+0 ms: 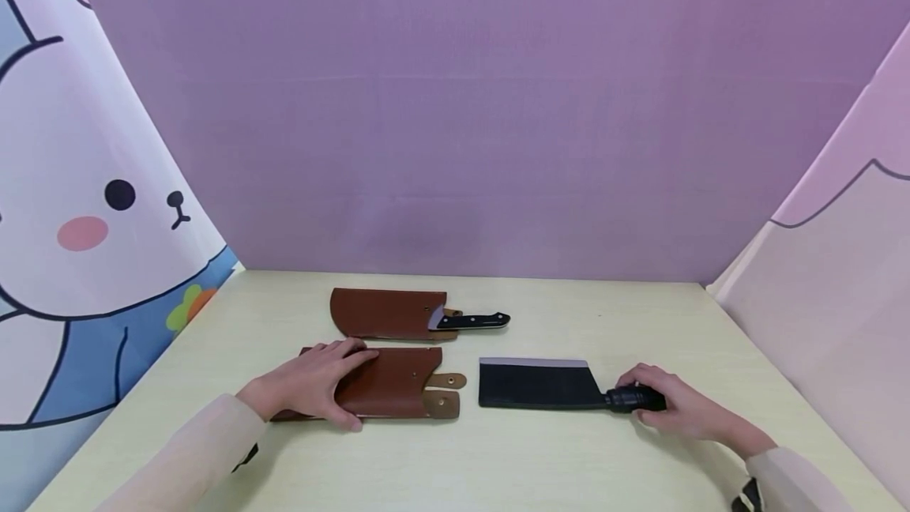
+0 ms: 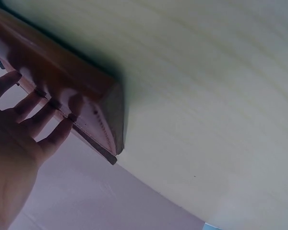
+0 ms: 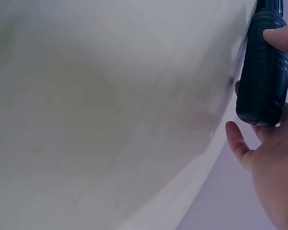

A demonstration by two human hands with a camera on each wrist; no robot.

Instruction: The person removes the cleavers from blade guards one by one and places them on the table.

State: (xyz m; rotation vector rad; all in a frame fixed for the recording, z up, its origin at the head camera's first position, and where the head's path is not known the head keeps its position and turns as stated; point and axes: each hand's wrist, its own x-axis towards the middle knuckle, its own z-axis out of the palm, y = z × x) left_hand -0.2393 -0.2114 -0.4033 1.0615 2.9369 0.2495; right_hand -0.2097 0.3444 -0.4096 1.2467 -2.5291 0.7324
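Note:
Two brown leather knife sheaths lie on the table. My left hand [image 1: 316, 382] spans the nearer sheath [image 1: 394, 385], thumb at its near edge and fingers over its far side. In the left wrist view, the fingertips touch the edge of that sheath [image 2: 62, 67]. Two tan snap straps [image 1: 442, 404] stick out of its right end. On the right, a black cleaver [image 1: 536, 384] lies with its blade pointing left. My right hand [image 1: 675, 405] holds its ribbed handle [image 1: 633, 398]; the right wrist view has the thumb on this handle [image 3: 264, 67], other fingers partly hidden behind it.
Behind the nearer sheath lies the second sheath [image 1: 387, 313], with a black riveted knife handle [image 1: 475, 321] protruding from its right end. A purple panel [image 1: 469, 109] rises at the back of the pale table [image 1: 498, 464]. Printed side panels [image 1: 78, 180] flank it.

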